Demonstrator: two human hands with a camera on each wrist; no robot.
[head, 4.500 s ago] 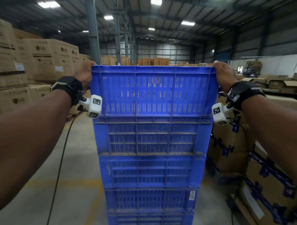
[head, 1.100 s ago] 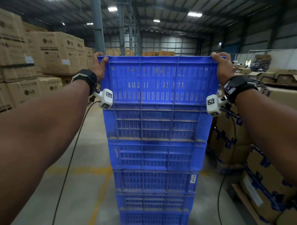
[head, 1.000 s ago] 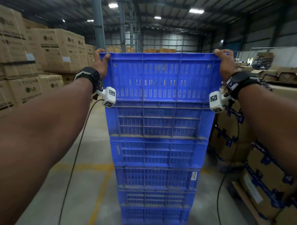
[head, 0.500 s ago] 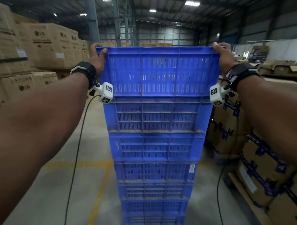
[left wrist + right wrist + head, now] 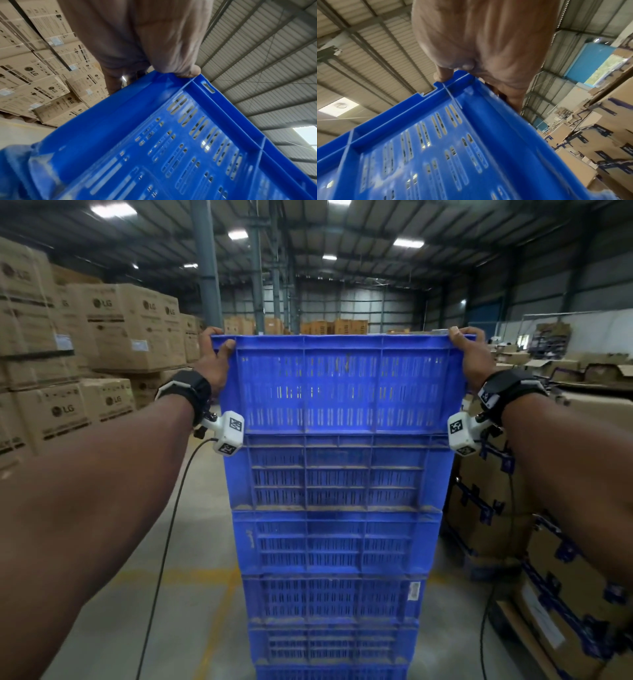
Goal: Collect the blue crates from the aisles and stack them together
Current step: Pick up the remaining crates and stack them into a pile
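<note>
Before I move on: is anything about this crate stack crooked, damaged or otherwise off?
Nothing stands out. The blue crates sit squarely nested, no cracks visible; dust lines their ledges. The left hand and right hand grip the top crate's upper corners.

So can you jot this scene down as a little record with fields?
place: warehouse aisle, concrete floor
stack: blue crates piled one on another, bottom out of view
top crate: held at both upper corners
left hand: grips left corner
right hand: grips right corner
left side: LG boxes
right side: strapped boxes
</note>
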